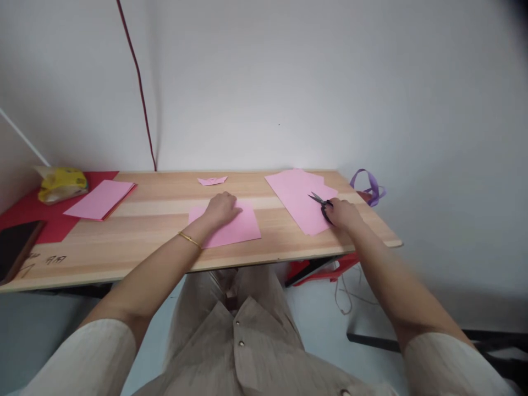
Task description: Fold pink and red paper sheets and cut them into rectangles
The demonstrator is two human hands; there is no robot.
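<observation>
My left hand (221, 209) rests with curled fingers on a pink paper sheet (241, 228) lying in the middle of the wooden table (136, 231). My right hand (343, 213) is closed around the black handles of a pair of scissors (319, 199), whose blades point left over a stack of pink sheets (297, 195) at the right end of the table. A small folded pink paper piece (212, 180) lies near the back edge.
At the left lie a pink-and-red paper stack (101, 199), a red sheet (25, 212), a yellow bag (61, 184) and a dark tablet (14, 247). A purple ribbon (371, 187) hangs off the right end. A red cord (138, 82) runs up the wall.
</observation>
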